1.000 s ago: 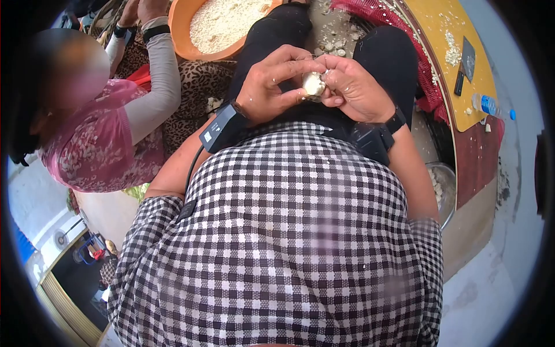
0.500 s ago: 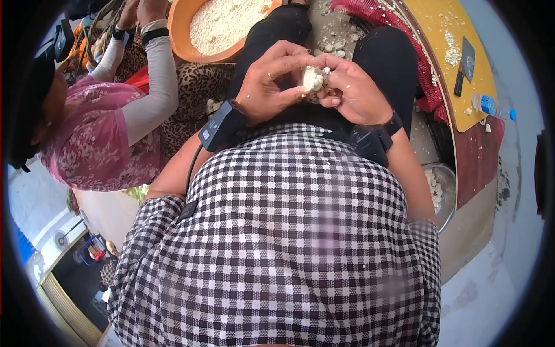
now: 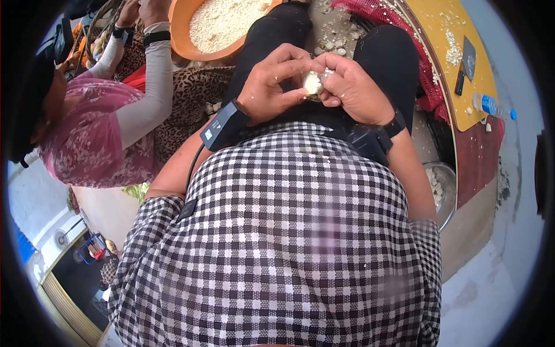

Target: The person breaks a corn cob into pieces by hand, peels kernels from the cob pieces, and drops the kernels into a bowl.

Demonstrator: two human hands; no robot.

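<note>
Over my lap, my left hand [image 3: 272,87] and my right hand [image 3: 355,89] meet around a pale garlic bulb [image 3: 313,84]. Fingers and thumbs of both hands pinch it between them. Papery skin clings to its right side by my right fingertips. Each wrist wears a black band with a device. My black trousers [image 3: 384,55] lie beneath the hands, and my checked shirt fills the lower view.
An orange basin [image 3: 182,32] of peeled white cloves stands ahead on the left. A person in a pink floral top [image 3: 95,139] sits at my left. To the right are a yellow board [image 3: 445,63] with a cleaver [image 3: 465,63], a water bottle [image 3: 488,106], red mesh [image 3: 376,11] and a metal bowl [image 3: 448,196].
The garlic bulb has been turned slightly between my fingers and sits a little lower than half a second ago. The person on the left has leaned further left.
</note>
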